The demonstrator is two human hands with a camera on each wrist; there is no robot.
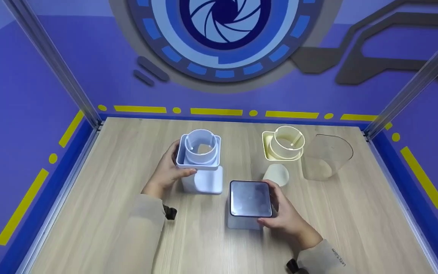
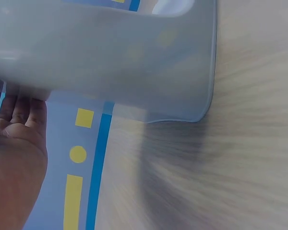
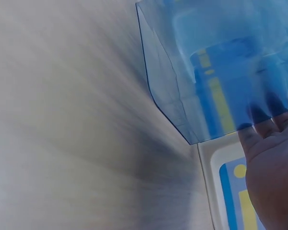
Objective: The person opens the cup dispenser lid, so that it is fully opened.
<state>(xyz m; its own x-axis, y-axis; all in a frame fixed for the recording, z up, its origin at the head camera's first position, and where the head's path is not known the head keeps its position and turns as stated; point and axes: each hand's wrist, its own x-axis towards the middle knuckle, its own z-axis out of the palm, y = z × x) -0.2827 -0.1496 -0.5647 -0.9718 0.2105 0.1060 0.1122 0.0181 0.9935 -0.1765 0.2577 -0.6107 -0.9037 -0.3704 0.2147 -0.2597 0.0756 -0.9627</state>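
My left hand (image 1: 162, 171) grips a light-blue plastic piece (image 1: 199, 161) from its left side, thumb across the front. The piece has a square, rimmed tray on top with a round collar standing in it, and a body below. In the left wrist view its smooth body (image 2: 110, 62) fills the upper left, above the table. My right hand (image 1: 285, 219) holds a see-through bluish square box (image 1: 247, 222) by its right side; the top face looks dark and shiny. Through the box wall (image 3: 216, 91) in the right wrist view, some fingers show faintly.
Behind my right hand stands a cream piece (image 1: 270, 152) with a square tray and round collar; a pale rounded part (image 1: 276, 175) shows below it. To its right is a clear container (image 1: 335, 152). Purple panels (image 1: 89, 68) and metal posts (image 1: 57, 64) border the wooden table (image 1: 356, 213).
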